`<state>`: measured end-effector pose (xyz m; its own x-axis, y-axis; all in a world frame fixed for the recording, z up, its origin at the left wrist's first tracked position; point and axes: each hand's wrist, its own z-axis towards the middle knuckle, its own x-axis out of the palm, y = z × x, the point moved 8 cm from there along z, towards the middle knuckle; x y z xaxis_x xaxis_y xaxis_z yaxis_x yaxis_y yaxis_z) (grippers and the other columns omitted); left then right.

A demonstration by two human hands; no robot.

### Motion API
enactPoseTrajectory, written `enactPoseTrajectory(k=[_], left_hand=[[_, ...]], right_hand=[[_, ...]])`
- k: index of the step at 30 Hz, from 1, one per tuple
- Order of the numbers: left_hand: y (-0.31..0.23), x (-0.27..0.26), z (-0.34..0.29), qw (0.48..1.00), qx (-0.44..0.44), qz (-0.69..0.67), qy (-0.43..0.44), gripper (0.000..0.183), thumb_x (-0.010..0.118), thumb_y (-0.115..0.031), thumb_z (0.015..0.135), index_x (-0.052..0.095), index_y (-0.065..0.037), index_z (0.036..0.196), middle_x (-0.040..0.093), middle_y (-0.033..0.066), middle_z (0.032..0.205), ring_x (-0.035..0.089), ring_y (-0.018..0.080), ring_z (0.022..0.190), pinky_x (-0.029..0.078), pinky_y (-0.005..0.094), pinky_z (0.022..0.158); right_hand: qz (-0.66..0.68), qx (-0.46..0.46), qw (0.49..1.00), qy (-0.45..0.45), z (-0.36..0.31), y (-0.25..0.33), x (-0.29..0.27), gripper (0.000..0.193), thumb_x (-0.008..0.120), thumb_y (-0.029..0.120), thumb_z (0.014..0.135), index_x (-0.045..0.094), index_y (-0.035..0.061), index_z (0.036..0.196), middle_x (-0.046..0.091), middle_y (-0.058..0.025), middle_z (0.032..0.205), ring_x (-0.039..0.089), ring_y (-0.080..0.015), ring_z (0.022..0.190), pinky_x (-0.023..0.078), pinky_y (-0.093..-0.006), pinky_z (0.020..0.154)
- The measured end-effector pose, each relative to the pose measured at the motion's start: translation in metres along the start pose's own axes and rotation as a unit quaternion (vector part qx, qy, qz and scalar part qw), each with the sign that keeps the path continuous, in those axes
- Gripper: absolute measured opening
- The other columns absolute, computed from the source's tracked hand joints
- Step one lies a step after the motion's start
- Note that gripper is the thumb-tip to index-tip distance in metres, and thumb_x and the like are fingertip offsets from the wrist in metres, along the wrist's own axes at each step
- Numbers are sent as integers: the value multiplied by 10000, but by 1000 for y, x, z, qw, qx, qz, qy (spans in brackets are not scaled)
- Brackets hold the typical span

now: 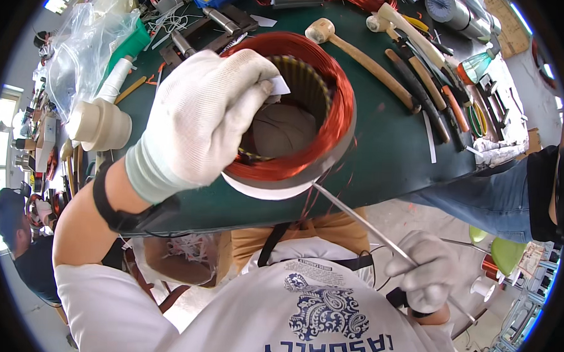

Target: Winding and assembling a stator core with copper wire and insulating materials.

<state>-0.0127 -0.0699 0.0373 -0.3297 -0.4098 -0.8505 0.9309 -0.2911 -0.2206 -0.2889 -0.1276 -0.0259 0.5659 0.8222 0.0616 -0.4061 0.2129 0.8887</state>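
Observation:
A motor stator (335, 100) with a thick ring of red-brown copper winding stands on the green table in front of me. Its bore shows slots edged in yellowish lining. My left hand (203, 114), in a white knit glove, is over the left side of the winding, fingers closed on a small white slip of paper (280, 85) at the bore's edge. The glove hides that part of the ring. Lower right, my right hand (425, 268), also gloved, is wrapped round a long thin metal rod (367, 223). The rod's far tip is near the stator's lower outer side. Loose wire ends hang nearby.
Wooden mallets (360, 61) and several handled tools (431, 88) lie right of the stator. Left are a cream plastic spool (100, 125), clear plastic bags (87, 57) and metal clamp parts (222, 22). Another person's jeans (480, 201) show at the right; someone sits far left (28, 248).

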Motion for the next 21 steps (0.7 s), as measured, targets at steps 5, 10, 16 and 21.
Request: enactPoseTrajectory(k=[5,10,16,21], left_hand=[[-2,11,-6,970,-191,-146,-20,198,424,-80,1050,602,0,1084,649,30,826,514,26,609,427,201,566],[-10,5,-9,963,-233,-130,-48,198,455,-107,1045,604,14,1092,673,67,851,576,94,649,471,241,626],[8,40,9,925,-247,-98,273,220,514,-135,989,669,-20,1095,707,170,891,695,315,826,539,363,788],[9,23,-8,943,-235,-64,225,182,517,-130,973,662,-37,1031,688,187,814,697,343,784,558,411,730]], right_hand=[[-80,-18,993,90,3,7,12,307,496,212,1015,668,19,849,706,-171,832,664,-259,654,513,-372,564],[-73,-10,997,32,3,3,14,293,490,221,1020,647,35,858,693,-159,833,635,-249,665,512,-367,591],[-60,54,996,-36,6,-27,10,380,440,331,1051,616,51,863,685,-191,855,608,-229,703,499,-357,635],[164,134,969,-128,17,-58,18,330,450,349,1050,517,74,880,621,-167,808,566,-235,728,476,-357,654]])
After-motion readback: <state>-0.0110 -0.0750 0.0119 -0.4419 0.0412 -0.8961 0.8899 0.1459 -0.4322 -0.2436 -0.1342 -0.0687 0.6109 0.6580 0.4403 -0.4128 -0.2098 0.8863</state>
